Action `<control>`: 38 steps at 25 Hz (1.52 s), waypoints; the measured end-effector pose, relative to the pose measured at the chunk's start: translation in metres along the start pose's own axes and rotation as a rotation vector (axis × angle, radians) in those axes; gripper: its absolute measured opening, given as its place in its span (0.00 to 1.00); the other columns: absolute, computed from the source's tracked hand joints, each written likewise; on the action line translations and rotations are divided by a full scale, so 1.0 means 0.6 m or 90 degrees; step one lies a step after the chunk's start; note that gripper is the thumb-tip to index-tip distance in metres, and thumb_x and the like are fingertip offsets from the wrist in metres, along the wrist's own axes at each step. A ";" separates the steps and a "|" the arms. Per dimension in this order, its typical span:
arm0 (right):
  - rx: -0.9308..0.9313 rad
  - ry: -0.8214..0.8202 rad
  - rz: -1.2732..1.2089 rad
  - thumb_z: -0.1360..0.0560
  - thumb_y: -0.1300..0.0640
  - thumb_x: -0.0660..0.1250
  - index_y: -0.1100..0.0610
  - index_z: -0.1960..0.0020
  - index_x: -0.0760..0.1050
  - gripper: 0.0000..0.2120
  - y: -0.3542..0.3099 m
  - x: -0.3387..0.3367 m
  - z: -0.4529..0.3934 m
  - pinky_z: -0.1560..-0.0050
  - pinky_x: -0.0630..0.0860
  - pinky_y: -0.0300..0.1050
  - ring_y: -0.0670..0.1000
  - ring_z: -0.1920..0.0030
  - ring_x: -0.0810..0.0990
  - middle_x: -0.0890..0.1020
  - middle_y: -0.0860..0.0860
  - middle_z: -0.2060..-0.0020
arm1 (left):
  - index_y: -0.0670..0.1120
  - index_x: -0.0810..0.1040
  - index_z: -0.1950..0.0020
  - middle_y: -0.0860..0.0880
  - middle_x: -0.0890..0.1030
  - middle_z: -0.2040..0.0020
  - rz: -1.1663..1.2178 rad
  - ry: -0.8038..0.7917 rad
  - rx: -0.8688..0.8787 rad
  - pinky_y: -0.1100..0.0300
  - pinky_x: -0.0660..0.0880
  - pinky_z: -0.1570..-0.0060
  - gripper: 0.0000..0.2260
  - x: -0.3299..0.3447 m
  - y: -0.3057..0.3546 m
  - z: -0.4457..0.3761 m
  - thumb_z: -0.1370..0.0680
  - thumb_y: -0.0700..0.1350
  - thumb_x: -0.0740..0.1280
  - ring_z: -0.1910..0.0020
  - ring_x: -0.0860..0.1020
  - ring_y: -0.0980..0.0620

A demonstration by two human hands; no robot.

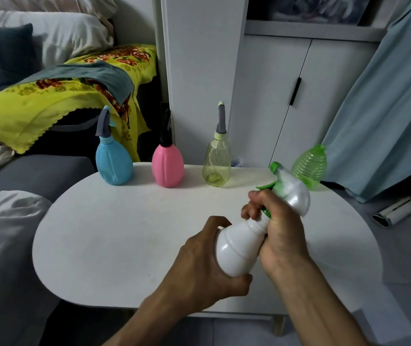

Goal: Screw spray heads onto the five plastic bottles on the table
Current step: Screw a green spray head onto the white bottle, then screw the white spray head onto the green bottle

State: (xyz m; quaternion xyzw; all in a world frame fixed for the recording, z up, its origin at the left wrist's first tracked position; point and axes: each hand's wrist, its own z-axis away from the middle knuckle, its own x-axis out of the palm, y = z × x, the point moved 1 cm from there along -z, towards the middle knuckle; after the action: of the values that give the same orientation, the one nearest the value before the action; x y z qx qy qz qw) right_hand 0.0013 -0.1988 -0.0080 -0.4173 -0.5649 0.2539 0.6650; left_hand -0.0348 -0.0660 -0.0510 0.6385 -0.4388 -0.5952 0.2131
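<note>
My left hand (207, 265) cups the base of a white bottle (237, 245), held tilted above the white oval table (114, 233). Around its neck and green collar, my right hand (278, 231) grips the white-and-green spray head (290, 188). Along the table's far edge stand a blue bottle (113, 161), a pink bottle (167, 164) and a clear yellowish bottle (216, 162), each with a spray head on top. At the far right a green ribbed bottle (309, 167) stands with no spray head.
A grey sofa (37, 176) with a yellow flowered blanket (57, 101) lies left of the table. White cabinets (287, 96) stand behind it. A pale blue curtain (386, 108) hangs at right, and a lint roller (394, 212) lies on the floor.
</note>
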 end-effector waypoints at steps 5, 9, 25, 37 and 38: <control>-0.002 -0.054 0.060 0.35 0.63 0.73 0.45 0.58 0.84 0.14 -0.006 -0.006 -0.008 0.62 0.78 0.44 0.49 0.70 0.78 0.77 0.49 0.73 | 0.61 0.66 0.43 0.58 0.78 0.52 0.010 0.040 0.019 0.57 0.79 0.63 0.33 0.006 -0.005 -0.006 0.43 0.58 0.78 0.56 0.79 0.58; 0.052 -0.146 0.226 0.37 0.53 0.77 0.49 0.47 0.81 0.18 0.013 -0.005 -0.002 0.52 0.79 0.44 0.52 0.50 0.85 0.87 0.50 0.54 | 0.60 0.70 0.40 0.55 0.74 0.47 0.058 0.140 0.027 0.54 0.79 0.54 0.31 -0.014 -0.014 -0.044 0.41 0.59 0.76 0.48 0.76 0.54; -0.216 0.172 0.585 0.31 0.56 0.77 0.59 0.42 0.78 0.19 0.027 -0.101 -0.299 0.53 0.72 0.43 0.57 0.48 0.82 0.84 0.57 0.46 | 0.54 0.53 0.21 0.49 0.50 0.19 -0.422 -0.114 -0.058 0.48 0.45 0.24 0.31 0.039 -0.167 -0.113 0.21 0.66 0.50 0.21 0.47 0.48; -0.253 0.184 0.602 0.32 0.50 0.77 0.55 0.39 0.76 0.25 0.068 -0.112 -0.326 0.52 0.73 0.46 0.56 0.46 0.81 0.82 0.53 0.44 | 0.56 0.44 0.20 0.50 0.41 0.19 -0.449 -0.146 -0.068 0.48 0.40 0.23 0.31 0.041 -0.167 -0.109 0.20 0.66 0.46 0.21 0.39 0.48; -0.237 0.179 0.600 0.33 0.48 0.78 0.55 0.37 0.74 0.28 0.069 -0.115 -0.325 0.52 0.74 0.46 0.55 0.45 0.81 0.82 0.52 0.42 | 0.56 0.43 0.20 0.50 0.40 0.19 -0.447 -0.148 -0.070 0.48 0.39 0.24 0.31 0.041 -0.166 -0.109 0.20 0.66 0.46 0.21 0.39 0.48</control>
State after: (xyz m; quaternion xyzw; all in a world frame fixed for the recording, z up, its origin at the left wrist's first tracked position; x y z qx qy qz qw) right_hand 0.1789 -0.2853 -0.0826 -0.7673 -0.2568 0.3626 0.4624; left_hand 0.0555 -0.0499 -0.1312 0.6656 -0.1815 -0.7236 -0.0214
